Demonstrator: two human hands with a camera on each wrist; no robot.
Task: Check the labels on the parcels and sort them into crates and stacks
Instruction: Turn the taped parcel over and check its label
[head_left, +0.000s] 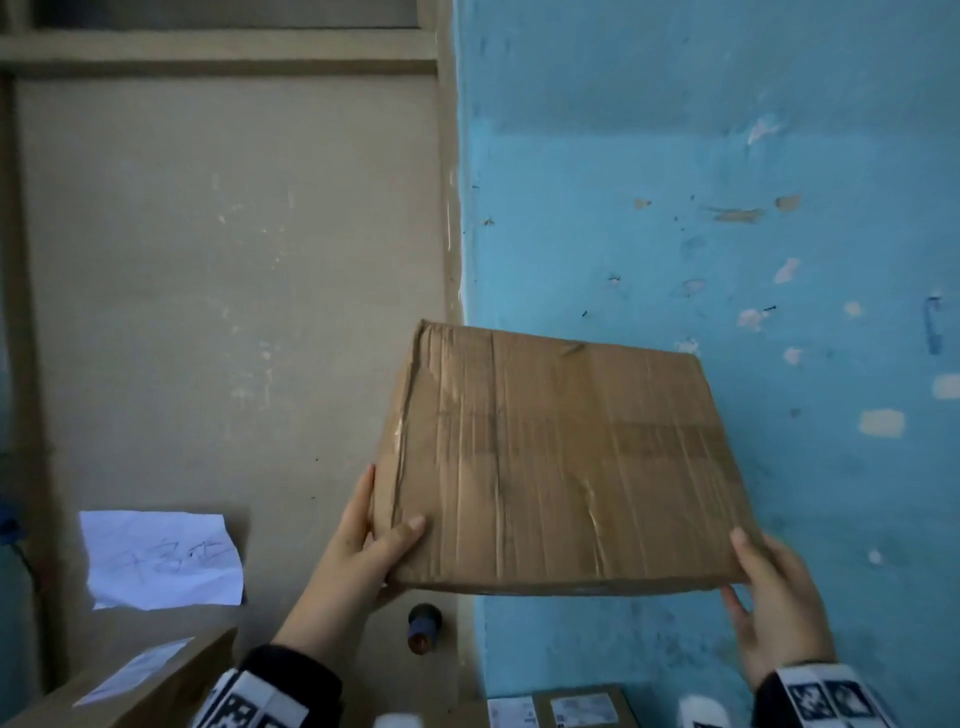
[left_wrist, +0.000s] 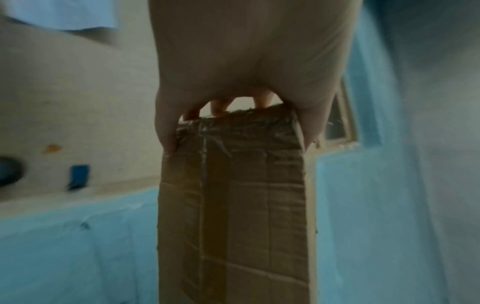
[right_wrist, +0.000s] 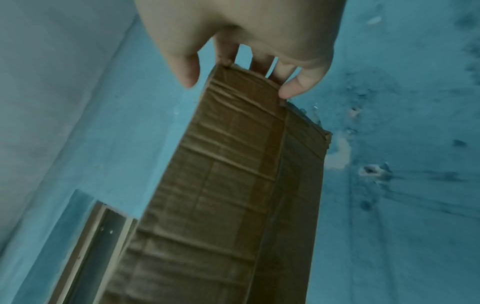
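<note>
A flat brown cardboard parcel (head_left: 561, 457), wrapped in clear tape, is held up in the air in front of the wall, its broad face toward me and tilted. No label shows on that face. My left hand (head_left: 374, 540) grips its lower left corner, thumb on the front and fingers behind. My right hand (head_left: 769, 587) grips the lower right corner the same way. The left wrist view shows the parcel (left_wrist: 233, 195) edge-on between thumb and fingers of my left hand (left_wrist: 241, 115). In the right wrist view, the parcel (right_wrist: 228, 185) is pinched by my right hand (right_wrist: 249, 67).
A cardboard box with a white label (head_left: 135, 680) sits at the lower left. Another labelled parcel (head_left: 566, 709) lies below, at the bottom edge. A white paper note (head_left: 161, 558) hangs on the beige board. A small dark knob (head_left: 423, 626) sticks out below the held parcel. Blue wall (head_left: 727, 208) stands behind.
</note>
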